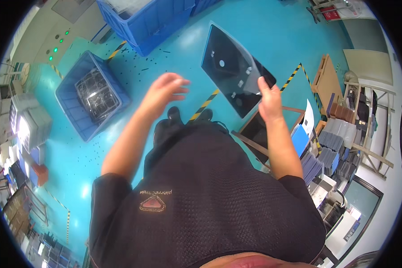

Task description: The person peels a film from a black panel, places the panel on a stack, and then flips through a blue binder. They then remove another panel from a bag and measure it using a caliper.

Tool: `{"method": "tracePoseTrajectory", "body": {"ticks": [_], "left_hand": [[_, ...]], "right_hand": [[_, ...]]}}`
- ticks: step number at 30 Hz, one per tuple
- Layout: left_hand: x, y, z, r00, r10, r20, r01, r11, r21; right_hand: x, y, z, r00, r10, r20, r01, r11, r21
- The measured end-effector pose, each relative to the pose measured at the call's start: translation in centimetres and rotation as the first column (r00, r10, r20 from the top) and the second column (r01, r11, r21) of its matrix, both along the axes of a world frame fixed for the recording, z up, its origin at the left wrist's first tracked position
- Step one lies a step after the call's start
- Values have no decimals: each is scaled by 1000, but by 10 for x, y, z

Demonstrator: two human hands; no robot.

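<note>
My right hand (270, 103) grips a large, thin, glossy black sheet (230, 73) by its right edge, with the thumb on top and the other fingers hidden beneath. The sheet hangs tilted in the air over the floor. A clear border runs along its upper edge, and small pale marks and a round light spot show on its face. By the thumb, a darker strip sticks out; I cannot tell whether it is a separate piece. My left hand (165, 91) hovers apart from the sheet, its fingers loosely bent, spread and holding nothing.
A blue bin (67, 105) with clear plastic trays (96, 96) inside stands at the left. Larger blue crates (152, 27) are at the far side. Small dark scraps lie on the turquoise floor (183, 42). A wooden frame (254, 140) and stacked grey sheets (332, 140) stand at the right.
</note>
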State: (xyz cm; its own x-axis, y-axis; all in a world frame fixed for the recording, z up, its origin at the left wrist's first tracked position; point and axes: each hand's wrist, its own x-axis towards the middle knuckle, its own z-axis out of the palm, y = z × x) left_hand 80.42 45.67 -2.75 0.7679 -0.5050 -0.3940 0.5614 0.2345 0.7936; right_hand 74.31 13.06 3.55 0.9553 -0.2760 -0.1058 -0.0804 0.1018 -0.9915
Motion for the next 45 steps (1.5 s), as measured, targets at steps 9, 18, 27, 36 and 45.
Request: {"method": "tracePoseTrajectory", "body": {"ticks": [9, 18, 27, 36, 45], "left_hand": [[-21, -59, 46, 988, 91, 124, -68, 982, -177], [-45, -33, 49, 990, 45, -134, -106, 865, -491], [-48, -29, 51, 996, 27, -87, -66, 872, -485], [-41, -25, 47, 997, 10, -71, -44, 871, -489], [-36, 0, 43, 998, 37, -48, -56, 876, -478]], "right_hand": [[-3, 93, 23, 999, 38, -15, -31, 951, 308], [-5, 72, 37, 991, -71, -111, 117, 859, 499], [-5, 77, 40, 984, -103, -142, 160, 860, 484], [3, 81, 41, 975, -165, -148, 214, 880, 424], [33, 76, 43, 966, -244, -86, 258, 879, 401]]}}
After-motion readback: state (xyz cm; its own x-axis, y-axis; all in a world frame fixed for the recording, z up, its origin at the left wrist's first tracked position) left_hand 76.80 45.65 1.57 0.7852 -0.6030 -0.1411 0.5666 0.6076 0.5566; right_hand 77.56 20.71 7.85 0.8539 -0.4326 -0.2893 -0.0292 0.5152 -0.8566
